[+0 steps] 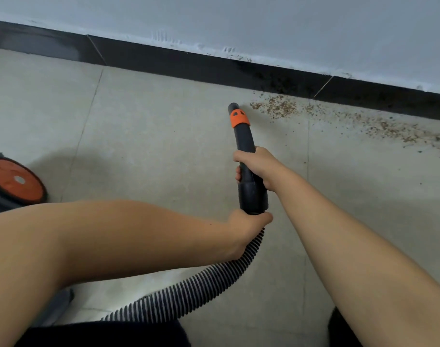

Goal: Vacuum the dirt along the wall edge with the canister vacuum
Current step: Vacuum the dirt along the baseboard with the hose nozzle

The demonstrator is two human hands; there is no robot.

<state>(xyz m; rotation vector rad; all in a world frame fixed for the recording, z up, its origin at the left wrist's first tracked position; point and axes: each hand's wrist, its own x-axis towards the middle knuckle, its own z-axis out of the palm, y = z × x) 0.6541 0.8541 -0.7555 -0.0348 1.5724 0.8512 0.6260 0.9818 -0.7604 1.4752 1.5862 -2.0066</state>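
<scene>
A black vacuum nozzle tube [244,136] with an orange collar points toward the wall, its tip just left of a trail of brown dirt [276,107] that spreads right along the black baseboard [214,68]. My right hand [257,166] grips the tube at its middle. Behind the tube's wide end, my left hand [246,231] holds the ribbed hose [189,291] where it joins. The hose curves down and left toward my legs. The canister vacuum [14,182], dark with an orange wheel, sits at the left edge, partly hidden by my left arm.
Pale floor tiles [151,134] run up to the baseboard under a grey-white wall [264,26]. More dirt [394,128] lies scattered toward the right edge. My dark-clothed legs fill the bottom of the view.
</scene>
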